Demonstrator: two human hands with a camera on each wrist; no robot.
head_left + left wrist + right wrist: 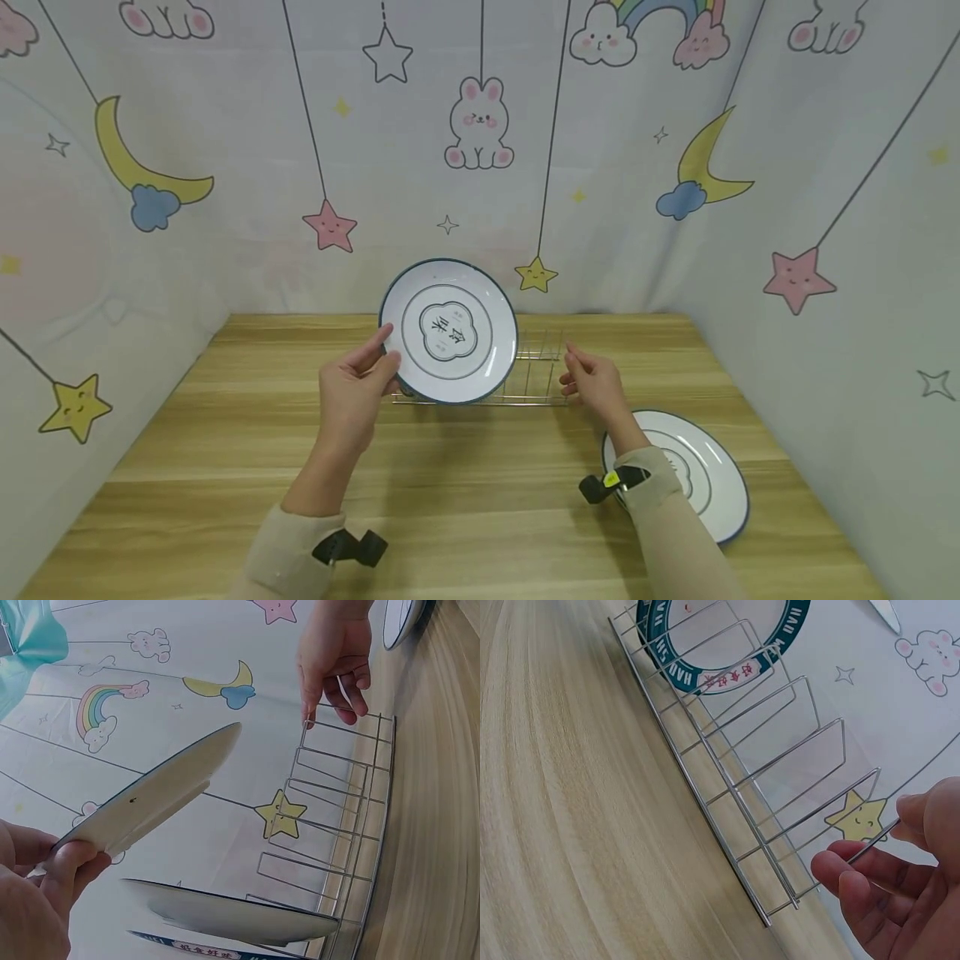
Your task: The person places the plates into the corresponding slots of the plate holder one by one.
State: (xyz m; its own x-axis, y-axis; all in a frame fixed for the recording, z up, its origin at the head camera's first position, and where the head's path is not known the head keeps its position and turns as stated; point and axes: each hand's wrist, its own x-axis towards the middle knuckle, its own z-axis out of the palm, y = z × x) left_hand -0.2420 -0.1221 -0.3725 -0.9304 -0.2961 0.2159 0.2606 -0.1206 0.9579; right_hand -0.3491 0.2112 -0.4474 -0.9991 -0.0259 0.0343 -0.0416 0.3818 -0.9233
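My left hand pinches the left edge of a white plate with a blue rim, held tilted up above the wire rack. In the left wrist view this plate is edge-on, apart from the rack. Two other plates stand in the rack's far end, one white and one with a patterned rim. My right hand is at the rack's right end; in the right wrist view its thumb and fingers pinch the end wire of the rack.
A white, blue-rimmed plate lies on the wooden table at the right, partly under my right forearm. Behind the table hangs a pale curtain printed with stars, moons and rabbits.
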